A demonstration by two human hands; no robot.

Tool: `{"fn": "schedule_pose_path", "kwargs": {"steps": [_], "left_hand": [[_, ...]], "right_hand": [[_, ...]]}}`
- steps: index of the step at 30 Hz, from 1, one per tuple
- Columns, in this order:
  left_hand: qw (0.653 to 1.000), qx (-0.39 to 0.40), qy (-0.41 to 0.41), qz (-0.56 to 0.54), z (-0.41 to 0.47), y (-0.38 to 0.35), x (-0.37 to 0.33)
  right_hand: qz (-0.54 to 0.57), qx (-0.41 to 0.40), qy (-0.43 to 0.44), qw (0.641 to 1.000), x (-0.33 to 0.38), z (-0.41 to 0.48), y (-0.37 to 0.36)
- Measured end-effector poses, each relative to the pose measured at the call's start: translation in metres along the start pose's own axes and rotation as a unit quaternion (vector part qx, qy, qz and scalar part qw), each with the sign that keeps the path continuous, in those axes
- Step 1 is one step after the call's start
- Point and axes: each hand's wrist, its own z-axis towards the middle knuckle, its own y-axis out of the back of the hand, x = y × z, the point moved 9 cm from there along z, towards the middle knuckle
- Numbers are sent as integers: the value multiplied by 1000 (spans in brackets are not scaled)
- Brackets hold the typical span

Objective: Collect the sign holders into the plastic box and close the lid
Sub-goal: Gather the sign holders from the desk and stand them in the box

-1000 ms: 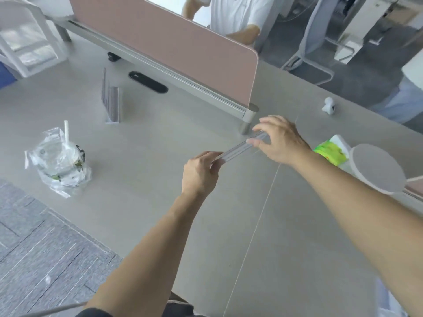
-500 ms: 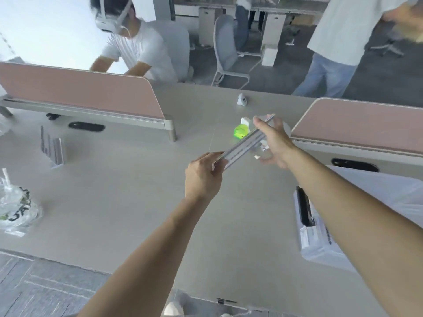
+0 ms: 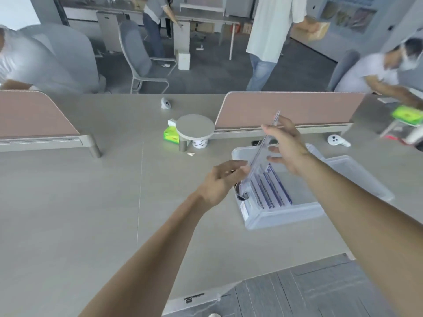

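Clear acrylic, thin and flat, is what both hands grip: a sign holder (image 3: 263, 154) held edge-on over an open plastic box (image 3: 283, 216). The left hand (image 3: 219, 181) pinches its lower end between thumb and fingers, low against the box's near-left rim. The right hand (image 3: 286, 147) steadies the upper part, with the thumb on one face and the fingers spread loosely behind the other; how firmly they press cannot be told through the blur. The holder tilts, its top leaning away toward a pink desk divider (image 3: 286, 108) and its bottom already pointing into the box.

Inside the box, several more holders stand on edge in a row, their blue-printed inserts showing. The translucent lid (image 3: 357, 177) lies to the right, touching the box; whether it is hinged or loose cannot be told.

To do this step well, the left hand should probably guide the lower edge into the gap just beside the standing row, while the right hand brings the top upright so the piece slides in parallel rather than wedging across the others. Letting go likely works best only once the base rests on the box floor.

Around them lies a grey desk (image 3: 91, 202), with a green tissue pack (image 3: 170, 135) and a small round stand (image 3: 194, 126) well apart from the box.
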Motion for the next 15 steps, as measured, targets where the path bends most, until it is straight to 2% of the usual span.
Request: {"fn": "schedule_pose_path", "kwargs": {"steps": [6, 15], "left_hand": [[988, 114, 66, -77, 23, -71, -2], [993, 73, 59, -78, 94, -159, -11]], "right_hand": [[-10, 1, 28, 1000, 5, -3, 57], [7, 30, 46, 998, -20, 52, 152]]}}
